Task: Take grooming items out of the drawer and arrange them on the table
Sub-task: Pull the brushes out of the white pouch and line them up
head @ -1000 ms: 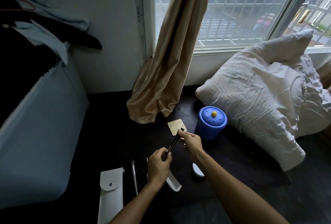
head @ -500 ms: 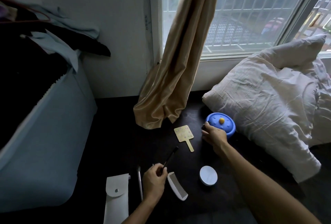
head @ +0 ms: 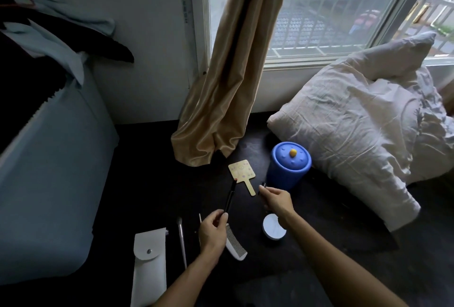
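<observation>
The slim black pencil-like stick with a reddish tip (head: 229, 198) now stands uncapped, pinched at its lower end by the left hand (head: 213, 230) over the dark counter (head: 147, 183). At its three o'clock, the right hand (head: 277, 200), back from the blue lidded jar (head: 290, 166), grips a small dark cap (head: 263, 185) in its fingers (head: 266, 190). Recapping looks likely before laying the stick beside the white comb (head: 235, 245).

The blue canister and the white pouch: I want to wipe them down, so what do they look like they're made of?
Blue canister: likely moulded plastic, smooth with a soft sheen and raised dots on the lid. White pouch: probably matte faux leather, a stiff flap closed by a metal snap.
</observation>
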`<state>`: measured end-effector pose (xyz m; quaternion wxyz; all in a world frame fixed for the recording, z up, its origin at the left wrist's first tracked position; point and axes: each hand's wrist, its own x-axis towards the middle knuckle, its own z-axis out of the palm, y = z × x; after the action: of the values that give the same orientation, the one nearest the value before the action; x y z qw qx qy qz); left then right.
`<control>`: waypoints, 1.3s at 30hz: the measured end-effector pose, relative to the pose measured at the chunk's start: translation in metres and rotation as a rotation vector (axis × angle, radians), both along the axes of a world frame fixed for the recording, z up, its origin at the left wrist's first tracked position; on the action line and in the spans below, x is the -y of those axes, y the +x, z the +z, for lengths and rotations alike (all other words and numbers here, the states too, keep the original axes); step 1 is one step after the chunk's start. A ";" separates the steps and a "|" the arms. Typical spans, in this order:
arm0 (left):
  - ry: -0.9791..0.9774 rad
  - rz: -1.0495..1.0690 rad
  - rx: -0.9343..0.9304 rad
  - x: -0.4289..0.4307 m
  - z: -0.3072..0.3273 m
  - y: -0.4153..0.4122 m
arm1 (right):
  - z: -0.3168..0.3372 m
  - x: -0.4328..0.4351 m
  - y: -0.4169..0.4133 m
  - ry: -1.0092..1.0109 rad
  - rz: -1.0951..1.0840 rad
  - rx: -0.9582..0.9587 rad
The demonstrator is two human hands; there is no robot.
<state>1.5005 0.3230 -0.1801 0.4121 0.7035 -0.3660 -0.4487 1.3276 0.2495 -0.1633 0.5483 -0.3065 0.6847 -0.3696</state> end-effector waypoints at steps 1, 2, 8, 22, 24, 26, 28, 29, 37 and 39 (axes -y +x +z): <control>0.018 0.007 -0.015 0.000 -0.001 -0.001 | -0.007 -0.003 -0.001 0.012 0.043 -0.066; 0.033 0.011 -0.031 0.000 -0.002 -0.003 | -0.013 -0.007 -0.002 0.021 0.107 -0.152; 0.095 0.002 -0.124 -0.005 -0.014 -0.008 | -0.040 -0.039 0.001 0.072 0.472 -0.635; 0.168 -0.033 -0.079 -0.020 -0.054 -0.003 | -0.090 -0.061 0.013 -0.023 0.666 -0.976; 0.170 -0.022 -0.071 -0.022 -0.060 -0.004 | -0.094 -0.061 0.015 -0.027 0.635 -0.981; 0.184 -0.016 -0.071 -0.025 -0.064 -0.005 | -0.096 -0.063 0.016 -0.031 0.582 -0.959; 0.202 -0.010 -0.077 -0.025 -0.067 -0.007 | -0.096 -0.065 0.017 -0.033 0.493 -0.927; 0.208 -0.005 -0.081 -0.025 -0.068 -0.009 | -0.095 -0.067 0.017 -0.034 0.424 -0.895; 0.223 -0.040 -0.050 -0.009 -0.063 -0.030 | -0.079 -0.061 0.004 -0.107 0.377 -0.423; 0.216 -0.071 -0.038 -0.008 -0.061 -0.036 | -0.074 -0.061 0.008 -0.135 0.420 -0.364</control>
<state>1.4645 0.3307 -0.2409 0.3245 0.7218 -0.3322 -0.5131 1.3353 0.3103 -0.2373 0.4591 -0.5389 0.6673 -0.2315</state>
